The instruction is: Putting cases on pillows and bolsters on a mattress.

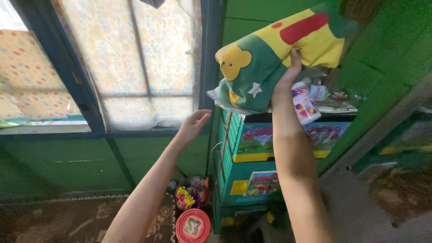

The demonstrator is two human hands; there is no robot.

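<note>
Green walls frame the right hand (290, 72) clamped on a pillow (274, 56) slanting up-right; left hand (193, 125) open, near its lower end.

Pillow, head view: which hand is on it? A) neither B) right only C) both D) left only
B: the right hand presses against the green and yellow pillow above the green drawer cabinet, while the left hand is open and apart from it, below and to its left near the window.
</note>
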